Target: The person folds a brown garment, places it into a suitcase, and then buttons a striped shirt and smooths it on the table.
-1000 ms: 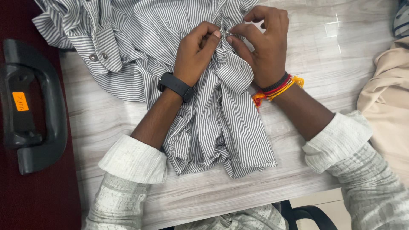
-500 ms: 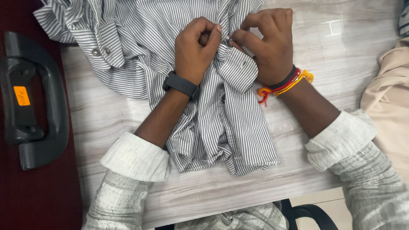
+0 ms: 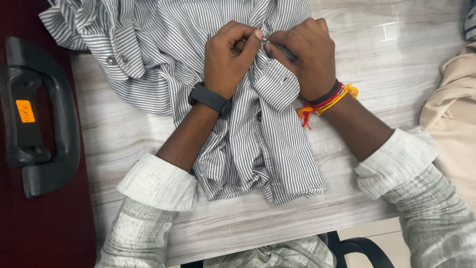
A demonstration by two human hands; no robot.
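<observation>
Two hands were in there, the left hand point(image 3: 229, 59) and the right hand point(image 3: 303, 57), on one striped shirt point(image 3: 267, 144); two metal snaps point(image 3: 116, 60) showed on its cuff, one black wristwatch point(image 3: 210, 99), one beige garment point(image 3: 453, 119), one black handle point(image 3: 37, 116)

Pale wood-grain table point(image 3: 124, 134) across centre. Dark red surface point(image 3: 44, 228) at 9 o'clock bearing black handle point(image 3: 37, 114). Beige cloth point(image 3: 453, 124) at 3 o'clock. Overhead glare point(image 3: 386, 32) at 1 o'clock.
</observation>
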